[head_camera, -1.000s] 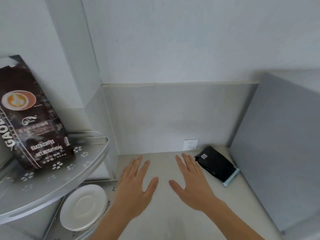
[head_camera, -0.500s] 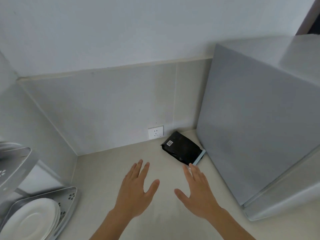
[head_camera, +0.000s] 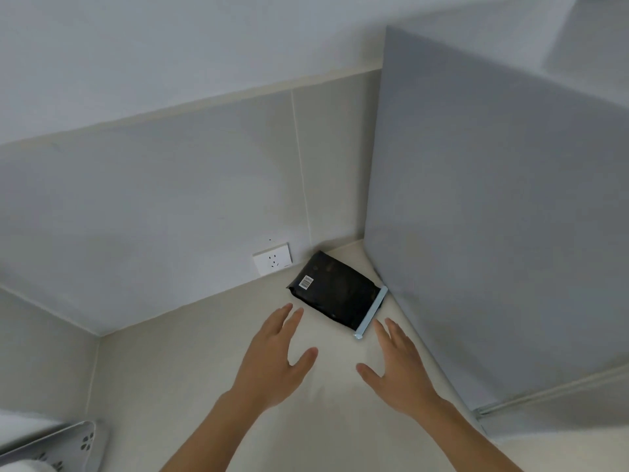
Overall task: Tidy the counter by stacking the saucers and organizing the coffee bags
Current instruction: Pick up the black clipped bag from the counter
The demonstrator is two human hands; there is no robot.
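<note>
Head view: black coffee bag [head_camera: 335,291] flat on pale counter [head_camera: 190,369], in back right corner, white barcode label toward wall, light blue sealed edge toward camera
Bag just beside grey appliance side [head_camera: 476,233] on right, near white wall socket [head_camera: 272,258] on left; contact with appliance not resolvable
Left hand [head_camera: 272,362] palm down over counter, fingers spread and extended, thumb out, holding nothing; fingertips near bag's left edge, apart from it
Right hand [head_camera: 396,366] palm down, fingers spread, thumb out, holding nothing; fingertips just short of bag's blue edge, no contact visible
Hands apart from each other, bare counter between thumbs
Bottom left corner: edge of perforated metal rack [head_camera: 73,444], with a white blurred shape at frame edge, not identifiable
</note>
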